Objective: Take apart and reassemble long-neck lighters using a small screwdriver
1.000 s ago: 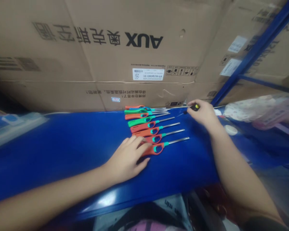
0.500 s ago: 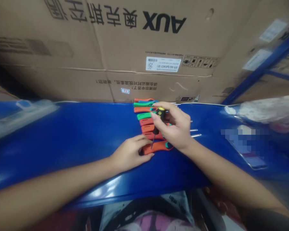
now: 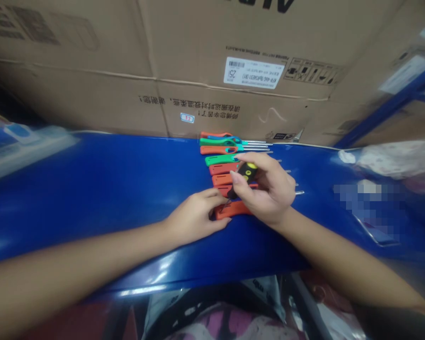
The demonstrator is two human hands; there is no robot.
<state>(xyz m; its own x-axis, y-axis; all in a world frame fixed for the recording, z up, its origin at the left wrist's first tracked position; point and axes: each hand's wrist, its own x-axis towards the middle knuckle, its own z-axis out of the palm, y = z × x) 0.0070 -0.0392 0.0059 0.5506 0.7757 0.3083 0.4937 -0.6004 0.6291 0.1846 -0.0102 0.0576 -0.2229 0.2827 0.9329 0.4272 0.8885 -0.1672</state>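
My right hand (image 3: 273,193) is closed around the black and yellow handle of a small screwdriver (image 3: 248,174). Its thin shaft slants down to the left, and the tip meets the handle of the nearest orange long-necked lighter (image 3: 238,208). That lighter lies flat, its front part hidden behind my right hand. Thumb and fingers of my left hand (image 3: 191,217) grip the lighter's butt end against the table. Beyond it, several more lighters lie side by side in a row, among them a green lighter (image 3: 216,160) and a red lighter (image 3: 219,169), their metal tubes pointing right.
A blue tabletop (image 3: 127,179) stretches under both arms. Behind it stands a large cardboard box (image 3: 184,52) with upside-down print. On the right lie a phone-like object (image 3: 375,231), partly blurred out, and a white plastic bag (image 3: 393,158). Clear plastic packaging (image 3: 35,146) sits at the left.
The camera view has tilted down somewhat. The screwdriver leans more to the right now, its tip still at the orange lighter's handle. My left hand keeps its grip on the lighter.
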